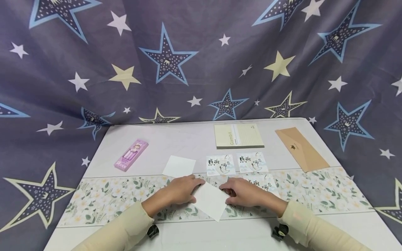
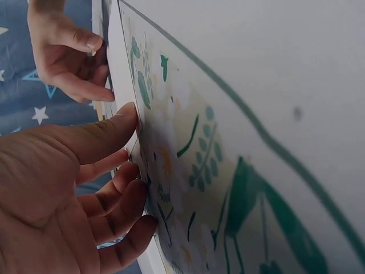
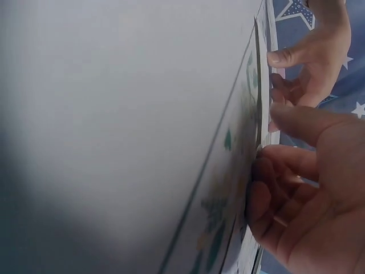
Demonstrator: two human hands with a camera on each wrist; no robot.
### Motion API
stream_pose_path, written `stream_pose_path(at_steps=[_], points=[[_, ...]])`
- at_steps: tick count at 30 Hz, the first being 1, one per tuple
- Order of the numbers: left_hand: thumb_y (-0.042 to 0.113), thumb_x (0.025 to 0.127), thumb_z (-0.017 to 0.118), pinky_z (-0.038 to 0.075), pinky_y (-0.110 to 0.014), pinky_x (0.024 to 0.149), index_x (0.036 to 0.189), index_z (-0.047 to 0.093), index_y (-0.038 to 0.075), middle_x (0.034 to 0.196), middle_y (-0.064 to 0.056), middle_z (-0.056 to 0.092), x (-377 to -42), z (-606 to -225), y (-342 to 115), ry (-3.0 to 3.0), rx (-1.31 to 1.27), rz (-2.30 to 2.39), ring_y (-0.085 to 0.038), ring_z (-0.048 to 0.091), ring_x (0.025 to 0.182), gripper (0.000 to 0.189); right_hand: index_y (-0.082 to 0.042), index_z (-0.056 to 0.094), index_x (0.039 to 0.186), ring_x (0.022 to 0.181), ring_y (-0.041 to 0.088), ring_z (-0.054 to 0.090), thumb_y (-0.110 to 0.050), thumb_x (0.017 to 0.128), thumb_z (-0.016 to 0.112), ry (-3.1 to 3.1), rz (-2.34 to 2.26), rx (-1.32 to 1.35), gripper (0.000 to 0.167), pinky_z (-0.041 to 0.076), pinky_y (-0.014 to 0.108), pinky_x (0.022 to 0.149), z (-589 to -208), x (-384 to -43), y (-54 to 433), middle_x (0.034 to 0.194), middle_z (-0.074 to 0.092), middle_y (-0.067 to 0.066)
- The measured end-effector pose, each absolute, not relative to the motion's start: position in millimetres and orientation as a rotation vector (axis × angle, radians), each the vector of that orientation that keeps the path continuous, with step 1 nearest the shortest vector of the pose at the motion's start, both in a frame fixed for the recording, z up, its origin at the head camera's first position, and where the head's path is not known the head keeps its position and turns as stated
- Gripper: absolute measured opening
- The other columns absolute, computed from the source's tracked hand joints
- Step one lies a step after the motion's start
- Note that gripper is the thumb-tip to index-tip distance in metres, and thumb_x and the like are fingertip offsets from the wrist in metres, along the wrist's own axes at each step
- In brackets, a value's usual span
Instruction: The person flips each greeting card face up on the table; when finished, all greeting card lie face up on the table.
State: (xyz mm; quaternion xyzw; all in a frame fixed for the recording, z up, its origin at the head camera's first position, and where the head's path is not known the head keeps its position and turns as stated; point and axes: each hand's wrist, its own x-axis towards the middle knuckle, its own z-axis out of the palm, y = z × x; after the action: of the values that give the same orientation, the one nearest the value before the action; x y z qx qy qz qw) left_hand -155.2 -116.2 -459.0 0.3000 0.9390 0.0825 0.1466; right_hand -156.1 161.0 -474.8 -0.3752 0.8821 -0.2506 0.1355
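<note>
A blank white square card (image 1: 211,202) lies turned cornerwise over the floral strip at the front middle of the table. My left hand (image 1: 183,190) holds its left side, thumb near the left corner and index finger at the upper edge. From the other side my right hand (image 1: 245,192) holds it, thumb by the right corner. In the left wrist view the left thumb (image 2: 122,123) rests at the card's edge, other fingers bent beneath. The right thumb (image 3: 291,120) meets the card edge in the right wrist view, with the remaining fingers curled.
Another white card (image 1: 179,166) lies beyond the left hand. Printed cards with Chinese characters (image 1: 221,165) sit ahead, one partly behind the right hand. Farther back are a notebook (image 1: 248,136), a brown envelope (image 1: 301,150) and a pink box (image 1: 131,155). A starry curtain (image 1: 201,69) surrounds the table.
</note>
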Motion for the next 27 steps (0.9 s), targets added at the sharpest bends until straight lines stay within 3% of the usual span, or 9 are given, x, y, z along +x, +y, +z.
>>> stream_pose_path(at_steps=[10,19,27], points=[[0.028,0.084,0.084,0.054,-0.043,0.093,0.148,0.053,0.019,0.132,-0.008,0.063,-156.9,-458.5,-114.8,2.682,0.822,0.247,-0.026,0.065,0.116,0.072,-0.008,0.074,0.125,0.075,0.003,0.049,-0.021,0.087,0.080,2.573,-0.756,-1.011,0.041,0.044,0.019,0.068,-476.7,-157.0,158.6,0.091,0.063,-0.005],[0.030,0.083,0.085,0.054,-0.040,0.088,0.151,0.049,0.021,0.127,-0.006,0.063,-160.4,-456.9,-112.3,2.656,0.814,0.192,-0.023,0.065,0.111,0.077,-0.010,0.075,0.120,0.077,0.005,0.050,-0.021,0.085,0.081,2.526,-0.877,-0.949,0.037,0.045,0.020,0.069,-477.8,-156.1,158.5,0.091,0.063,-0.005],[0.029,0.083,0.085,0.054,-0.041,0.087,0.151,0.048,0.022,0.130,-0.006,0.063,-161.6,-454.5,-112.5,2.646,0.812,0.220,-0.024,0.065,0.114,0.078,-0.010,0.066,0.122,0.071,-0.002,0.051,-0.017,0.086,0.081,2.442,-0.931,-0.936,0.041,0.047,0.019,0.068,-476.3,-155.5,158.9,0.086,0.063,-0.008]])
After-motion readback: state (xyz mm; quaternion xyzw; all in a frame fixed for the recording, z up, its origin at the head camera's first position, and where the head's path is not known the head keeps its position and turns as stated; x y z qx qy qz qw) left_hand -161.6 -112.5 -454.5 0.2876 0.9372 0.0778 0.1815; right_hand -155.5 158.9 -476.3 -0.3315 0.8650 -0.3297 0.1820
